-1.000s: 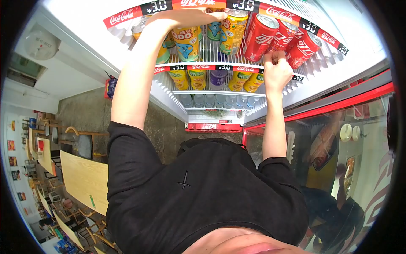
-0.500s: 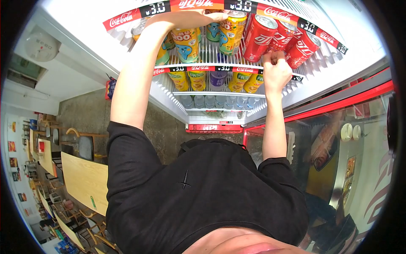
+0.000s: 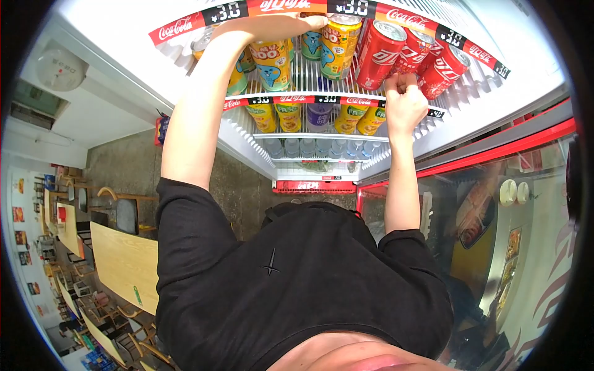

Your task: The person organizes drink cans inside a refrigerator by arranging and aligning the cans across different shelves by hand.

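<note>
My left hand (image 3: 281,26) reaches in over the yellow-and-blue cans on the upper shelf, just below the price strip. Its thumb is stretched out toward the yellow can (image 3: 341,46); the strip hides the other fingers. My right hand (image 3: 405,102) is closed, its fingers curled at the shelf's front by the bases of the red cola cans. Whether it grips anything is hidden. One red cola can (image 3: 381,55) stands to its left, another red can (image 3: 444,71) leans to its right, and a third red can (image 3: 413,54) is between and behind them.
The red-and-black price strip (image 3: 411,20) crosses above the cans. A lower shelf holds yellow and purple bottles (image 3: 319,115), with clear water bottles (image 3: 307,147) beneath. The open fridge door (image 3: 482,235) is at right. Wooden tables (image 3: 124,260) and chairs are at left.
My left thumb has shifted slightly left, away from the yellow can's top. The right hand and the cans look the same.
</note>
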A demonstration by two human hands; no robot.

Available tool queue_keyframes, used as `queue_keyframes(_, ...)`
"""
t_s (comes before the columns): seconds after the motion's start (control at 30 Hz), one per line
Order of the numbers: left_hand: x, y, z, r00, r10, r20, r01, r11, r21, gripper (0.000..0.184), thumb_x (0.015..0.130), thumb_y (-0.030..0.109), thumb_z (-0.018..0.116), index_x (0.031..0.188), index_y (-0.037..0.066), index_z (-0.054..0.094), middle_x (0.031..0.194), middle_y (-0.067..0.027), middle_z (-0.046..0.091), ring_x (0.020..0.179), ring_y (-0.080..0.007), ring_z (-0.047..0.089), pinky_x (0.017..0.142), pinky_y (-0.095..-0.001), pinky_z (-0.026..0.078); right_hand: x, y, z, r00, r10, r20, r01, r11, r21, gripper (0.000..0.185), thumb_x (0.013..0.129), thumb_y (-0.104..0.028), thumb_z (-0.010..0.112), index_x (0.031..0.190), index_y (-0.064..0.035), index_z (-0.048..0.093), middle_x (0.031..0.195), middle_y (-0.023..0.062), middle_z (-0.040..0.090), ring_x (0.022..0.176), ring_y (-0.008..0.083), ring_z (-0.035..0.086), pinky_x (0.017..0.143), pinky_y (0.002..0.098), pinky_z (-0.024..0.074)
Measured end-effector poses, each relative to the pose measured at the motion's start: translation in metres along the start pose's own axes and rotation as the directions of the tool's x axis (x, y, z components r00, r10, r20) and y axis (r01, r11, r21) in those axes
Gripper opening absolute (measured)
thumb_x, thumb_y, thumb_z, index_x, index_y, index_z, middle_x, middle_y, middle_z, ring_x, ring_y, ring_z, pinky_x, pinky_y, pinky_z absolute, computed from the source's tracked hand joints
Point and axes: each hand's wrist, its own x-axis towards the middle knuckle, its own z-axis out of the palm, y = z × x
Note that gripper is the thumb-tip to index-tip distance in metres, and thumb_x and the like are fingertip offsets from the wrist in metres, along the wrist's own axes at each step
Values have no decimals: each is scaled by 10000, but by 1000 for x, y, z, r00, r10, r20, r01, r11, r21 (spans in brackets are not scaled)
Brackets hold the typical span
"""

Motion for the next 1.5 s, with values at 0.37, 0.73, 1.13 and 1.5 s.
queue_keyframes(0.37,0,2,0,1000,10,18,-10,1000,-9,581,958,513,556,1350,84,585,1260,-100,665,1137,-192,643,988,-327,493,0,1,1,1000,-3,-2,3,1000,-18,169,857,-190,730,760,-88,636,648,87,697,580,291,698,559,401,526)
queue_keyframes(0.73,1,3,1,1000,11,26,-11,1000,-15,585,955,522,561,1348,89,589,1252,-97,670,1129,-189,648,982,-326,496,0,1,1,1000,21,15,-20,1000,-9,165,851,-189,728,763,-83,639,655,90,700,591,291,703,570,402,531)
queue_keyframes(1.13,1,2,0,999,22,26,-22,1000,-18,591,951,532,567,1346,94,594,1244,-93,676,1121,-186,653,976,-326,500,0,1,1,1000,7,-3,-7,1000,-7,150,848,-188,733,776,-83,654,657,100,700,595,297,704,579,401,535)
queue_keyframes(1.5,1,3,-1,999,27,29,-26,1000,-17,595,947,541,573,1345,99,598,1236,-90,681,1113,-182,658,971,-325,503,-1,3,3,1000,29,4,-29,999,-17,152,850,-196,732,778,-85,658,664,100,702,603,302,705,585,407,537)
